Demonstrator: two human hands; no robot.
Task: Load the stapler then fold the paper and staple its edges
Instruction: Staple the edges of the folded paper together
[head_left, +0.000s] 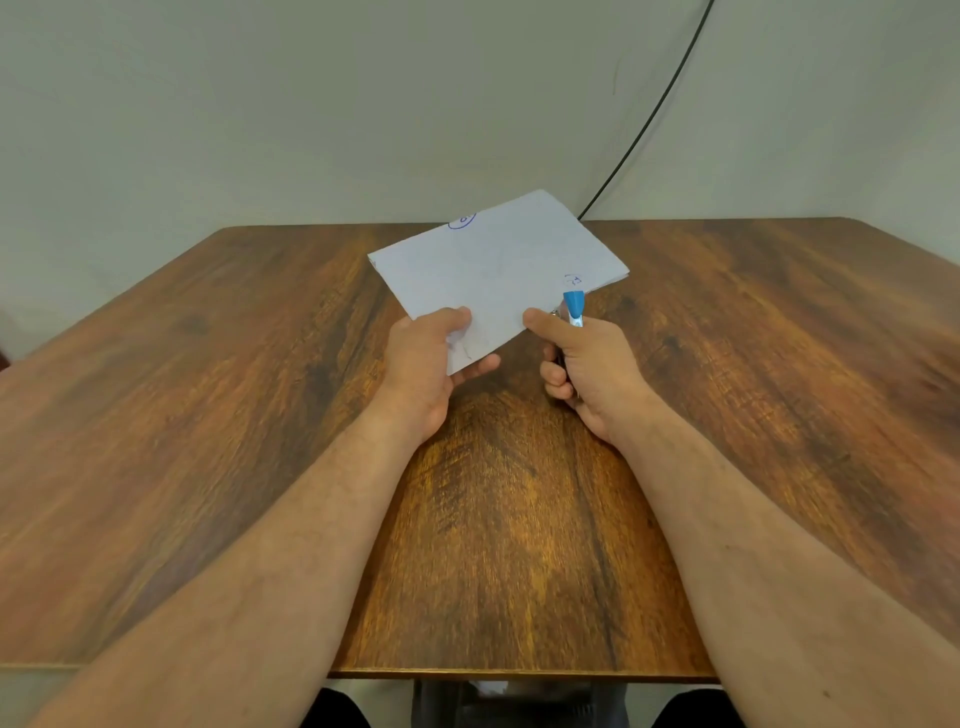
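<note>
We hold the folded paper (498, 265) above the tabletop (208, 395), left hand (423, 358) pinching its near corner. Our right hand (584, 364) grips the stapler (574, 307), its blue nose at the paper's right edge, long axis pointing away.

Folded paper (498, 265) and stapler (574, 306) in hand

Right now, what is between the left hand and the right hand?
In the head view, the near corner of the folded paper lies between the left hand and the right hand; below it, only bare table.
</note>
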